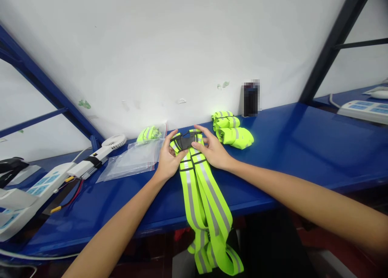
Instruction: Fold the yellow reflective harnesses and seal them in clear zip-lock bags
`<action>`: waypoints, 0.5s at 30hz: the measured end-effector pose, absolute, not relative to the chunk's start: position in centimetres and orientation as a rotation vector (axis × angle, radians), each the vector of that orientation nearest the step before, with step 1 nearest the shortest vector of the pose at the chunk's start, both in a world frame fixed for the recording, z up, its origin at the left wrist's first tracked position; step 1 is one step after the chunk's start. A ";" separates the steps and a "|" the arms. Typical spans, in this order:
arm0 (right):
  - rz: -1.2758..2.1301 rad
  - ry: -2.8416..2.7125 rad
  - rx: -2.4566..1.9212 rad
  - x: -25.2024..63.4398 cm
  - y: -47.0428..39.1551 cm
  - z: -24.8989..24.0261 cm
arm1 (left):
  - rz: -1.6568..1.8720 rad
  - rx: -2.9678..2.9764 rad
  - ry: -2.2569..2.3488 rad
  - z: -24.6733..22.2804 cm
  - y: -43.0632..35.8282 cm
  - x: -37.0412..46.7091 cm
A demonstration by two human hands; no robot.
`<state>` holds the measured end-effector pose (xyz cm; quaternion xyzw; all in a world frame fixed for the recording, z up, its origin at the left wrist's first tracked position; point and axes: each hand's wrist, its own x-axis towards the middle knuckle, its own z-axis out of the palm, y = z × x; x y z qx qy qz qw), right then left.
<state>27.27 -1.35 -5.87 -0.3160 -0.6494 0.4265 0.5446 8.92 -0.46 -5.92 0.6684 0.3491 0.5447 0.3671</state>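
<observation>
A neon-yellow reflective strap harness with grey stripes hangs from my hands over the front edge of the blue table. At its top is a black plastic buckle, its two sides joined or pressed close together. My left hand is closed on the buckle's left side and the strap there. On the other side, my right hand pinches the right side of the buckle and its strap, thumb in front. Just left of my left hand lie clear plastic bags.
Rolled neon-yellow bundles lie right of my hands, and a smaller bundle behind the bags. A dark, blurred-out object stands by the wall. At left are a white fan, a power strip and wires.
</observation>
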 end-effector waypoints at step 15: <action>1.239 -1.380 -0.631 26.9 -1.2 -5.1 | 1.338 1.472 0.864 -6.2 -0.1 8.7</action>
